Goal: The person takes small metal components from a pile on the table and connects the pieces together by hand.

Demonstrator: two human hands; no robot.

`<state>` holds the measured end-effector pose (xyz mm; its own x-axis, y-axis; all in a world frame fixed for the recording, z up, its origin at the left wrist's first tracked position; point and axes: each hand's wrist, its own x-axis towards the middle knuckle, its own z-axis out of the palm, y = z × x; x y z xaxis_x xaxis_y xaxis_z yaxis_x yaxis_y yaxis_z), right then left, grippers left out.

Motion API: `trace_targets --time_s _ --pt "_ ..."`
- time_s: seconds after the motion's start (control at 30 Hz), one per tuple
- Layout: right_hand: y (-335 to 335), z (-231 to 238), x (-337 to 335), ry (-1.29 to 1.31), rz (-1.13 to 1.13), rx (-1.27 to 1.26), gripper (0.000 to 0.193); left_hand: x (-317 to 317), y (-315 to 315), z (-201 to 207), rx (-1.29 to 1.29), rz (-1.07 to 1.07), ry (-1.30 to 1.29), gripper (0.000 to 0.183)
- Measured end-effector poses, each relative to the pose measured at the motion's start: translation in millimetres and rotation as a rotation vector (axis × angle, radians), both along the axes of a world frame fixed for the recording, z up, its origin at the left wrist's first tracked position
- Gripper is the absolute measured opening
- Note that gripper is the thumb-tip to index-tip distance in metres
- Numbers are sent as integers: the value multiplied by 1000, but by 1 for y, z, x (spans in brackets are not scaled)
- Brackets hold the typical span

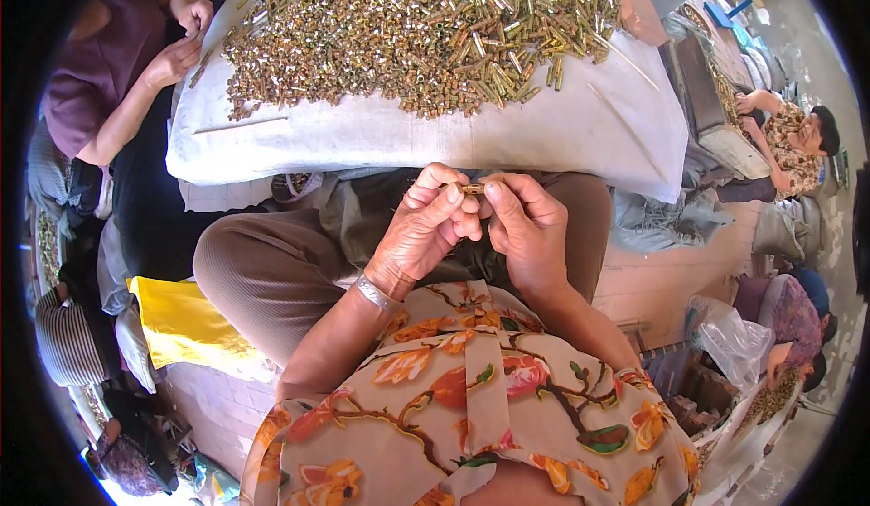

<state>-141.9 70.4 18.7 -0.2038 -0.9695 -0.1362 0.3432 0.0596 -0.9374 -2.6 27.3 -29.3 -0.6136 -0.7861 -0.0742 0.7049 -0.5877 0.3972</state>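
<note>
A small brass-coloured metal sleeve (474, 189) is pinched between the fingertips of both my hands above my lap. My left hand (422, 222), with a silver bracelet on its wrist, grips one end between thumb and fingers. The other end is in the thumb and forefinger of my right hand (529, 231). Both hands are just off the near edge of a white-covered table (362, 146). On it lies a big heap of similar gold and copper-coloured metal pieces (408, 48), short sleeves mostly at the left and longer tubes to the right.
Thin sticks lie on the white cover, one at the left (241, 125). A co-worker's hands (177, 57) are at the table's left side. Yellow cloth (186, 325) lies left of my knee; a grey plastic bag (666, 221) sits to the right. Other people sit at right.
</note>
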Motion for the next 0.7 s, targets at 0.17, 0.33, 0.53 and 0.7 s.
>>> trace_targets --time_s 0.17,0.33,0.53,0.7 --pt "-3 13 -7 20 191 47 14 10 -8 -6 47 -188 136 34" --pt "-4 8 -2 48 134 44 16 2 -4 -7 77 -130 26 43" --pt "-16 18 -18 207 245 78 16 12 -15 -11 -21 -113 62 15" --pt "-20 17 -22 200 267 124 16 14 -17 1 -18 -97 -49 10"
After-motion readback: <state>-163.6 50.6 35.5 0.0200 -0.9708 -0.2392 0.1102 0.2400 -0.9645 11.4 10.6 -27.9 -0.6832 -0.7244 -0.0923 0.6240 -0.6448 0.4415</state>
